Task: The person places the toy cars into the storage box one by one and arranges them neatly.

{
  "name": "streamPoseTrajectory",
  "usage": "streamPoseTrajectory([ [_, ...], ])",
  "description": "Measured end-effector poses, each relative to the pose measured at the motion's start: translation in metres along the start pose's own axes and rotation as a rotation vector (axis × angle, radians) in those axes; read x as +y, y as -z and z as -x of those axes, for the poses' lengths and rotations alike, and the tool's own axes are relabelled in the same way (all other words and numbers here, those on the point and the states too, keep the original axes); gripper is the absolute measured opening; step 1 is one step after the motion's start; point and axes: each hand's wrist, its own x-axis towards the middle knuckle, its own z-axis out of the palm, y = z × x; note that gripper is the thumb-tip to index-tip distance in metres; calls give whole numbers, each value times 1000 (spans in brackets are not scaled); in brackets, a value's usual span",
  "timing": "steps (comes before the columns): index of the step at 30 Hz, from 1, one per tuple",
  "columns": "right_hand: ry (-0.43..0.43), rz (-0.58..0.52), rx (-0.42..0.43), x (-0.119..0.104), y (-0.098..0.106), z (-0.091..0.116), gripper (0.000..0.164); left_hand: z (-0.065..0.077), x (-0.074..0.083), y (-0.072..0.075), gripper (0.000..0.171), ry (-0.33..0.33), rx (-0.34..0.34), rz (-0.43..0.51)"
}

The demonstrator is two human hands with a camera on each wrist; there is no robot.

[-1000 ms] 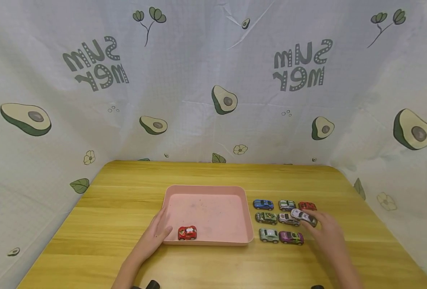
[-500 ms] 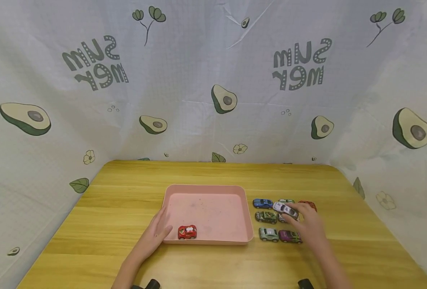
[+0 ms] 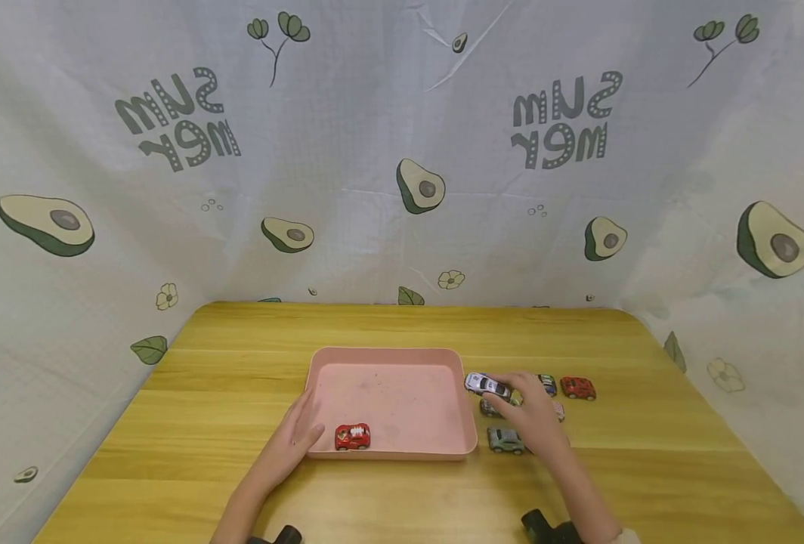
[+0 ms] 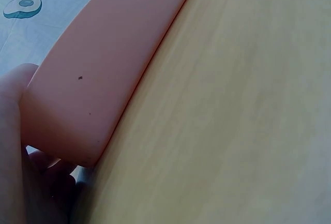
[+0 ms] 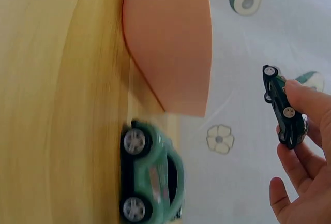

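Observation:
My right hand (image 3: 531, 412) pinches a white toy car (image 3: 487, 385) between thumb and fingers, raised over the right rim of a pink tray (image 3: 402, 456). Its dark underside and wheels show in the right wrist view, where the right hand (image 5: 307, 157) holds it at the right edge. My left hand (image 3: 288, 447) grips the tray's front left corner, thumb over the rim and fingers along the outer left side. In the left wrist view the tray's wall (image 4: 98, 74) rises beside that hand. A red toy car (image 3: 352, 437) sits inside the tray near its front left.
Right of the tray, several toy cars stand in rows, some hidden behind my right hand. A grey-green car (image 3: 505, 440) and a red car (image 3: 578, 388) show fully. A wooden table (image 3: 388, 499) carries everything; a printed curtain (image 3: 347, 151) hangs behind.
My right hand has carried the white toy car leftward from above the other cars to the tray's right rim. The left hand, the tray and the red car in it have stayed put.

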Motion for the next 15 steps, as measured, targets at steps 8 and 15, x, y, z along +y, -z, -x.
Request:
streamPoseTrajectory([
  [8, 11, -77, -33, -21, -21, -6, 33, -1, -2, 0, 68, -24, 9, -3],
  [15, -33, -133, -97, -37, -40, -9, 31, 0, 0, 0, 68, 0, -5, -1],
])
